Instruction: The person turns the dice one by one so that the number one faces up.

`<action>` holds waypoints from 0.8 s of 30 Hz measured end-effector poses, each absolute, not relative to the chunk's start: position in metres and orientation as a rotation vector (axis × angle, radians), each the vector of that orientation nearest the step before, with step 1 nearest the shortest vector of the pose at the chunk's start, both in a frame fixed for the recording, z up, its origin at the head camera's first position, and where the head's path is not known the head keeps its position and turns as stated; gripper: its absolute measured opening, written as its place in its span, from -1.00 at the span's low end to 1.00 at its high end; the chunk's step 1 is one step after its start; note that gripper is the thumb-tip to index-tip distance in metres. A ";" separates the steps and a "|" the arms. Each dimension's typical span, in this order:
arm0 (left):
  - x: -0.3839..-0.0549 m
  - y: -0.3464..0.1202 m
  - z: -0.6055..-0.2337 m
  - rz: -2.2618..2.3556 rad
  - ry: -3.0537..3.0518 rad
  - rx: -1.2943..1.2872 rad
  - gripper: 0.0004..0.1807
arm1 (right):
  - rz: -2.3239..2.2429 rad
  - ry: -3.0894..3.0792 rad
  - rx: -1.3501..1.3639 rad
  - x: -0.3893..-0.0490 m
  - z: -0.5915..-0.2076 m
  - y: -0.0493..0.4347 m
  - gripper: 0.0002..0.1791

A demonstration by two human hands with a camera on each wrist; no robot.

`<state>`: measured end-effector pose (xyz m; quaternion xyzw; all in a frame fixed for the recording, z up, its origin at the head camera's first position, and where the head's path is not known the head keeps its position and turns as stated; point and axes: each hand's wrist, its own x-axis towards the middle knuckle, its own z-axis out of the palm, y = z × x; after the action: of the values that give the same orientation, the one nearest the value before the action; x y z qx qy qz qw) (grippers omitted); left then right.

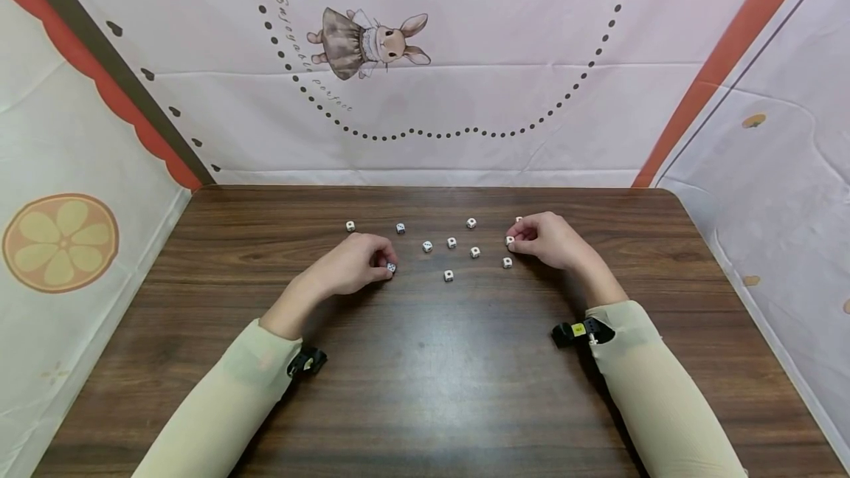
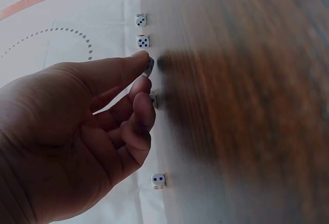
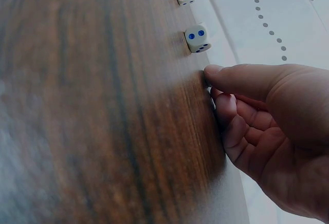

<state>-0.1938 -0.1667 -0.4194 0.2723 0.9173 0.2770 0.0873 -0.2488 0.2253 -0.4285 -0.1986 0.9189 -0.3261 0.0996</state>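
In the head view my left hand [image 1: 355,264] pinches a white die [image 1: 391,268] between thumb and fingertips, left of the scattered dice. The left wrist view shows this die [image 2: 149,67] edge-on at the thumb tip, close over the wood. On the right side, my right hand [image 1: 550,240] pinches another white die [image 1: 510,240] at the tabletop. Thumb and fingers hide that one in the right wrist view. Nearest to the right hand are a die [image 1: 508,262] just in front and one [image 1: 519,220] partly hidden behind the fingers.
Between the hands several more dice lie loose, such as one in the middle [image 1: 451,243] and one closer to me [image 1: 448,276]. Another die [image 1: 350,226] sits at the far left, beyond the left hand. The brown wooden table [image 1: 432,389] ends at a printed cloth [image 1: 498,94].
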 end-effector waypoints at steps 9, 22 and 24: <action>-0.193 -0.169 -0.421 0.818 2.741 0.790 -0.89 | -0.956 2.720 -0.591 -0.248 -0.429 0.226 -0.91; -0.196 -0.174 -0.422 0.825 2.730 0.796 -0.77 | -0.967 2.711 -0.564 -0.248 -0.428 0.225 -0.90; -0.196 -0.174 -0.421 0.813 2.714 0.820 -0.74 | -0.961 2.713 -0.560 -0.248 -0.428 0.224 -0.90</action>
<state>-0.1956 -0.1736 -0.4208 0.2766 0.9160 0.2744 0.0959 -0.2482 0.2245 -0.4281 -0.1900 0.9202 -0.3258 0.1044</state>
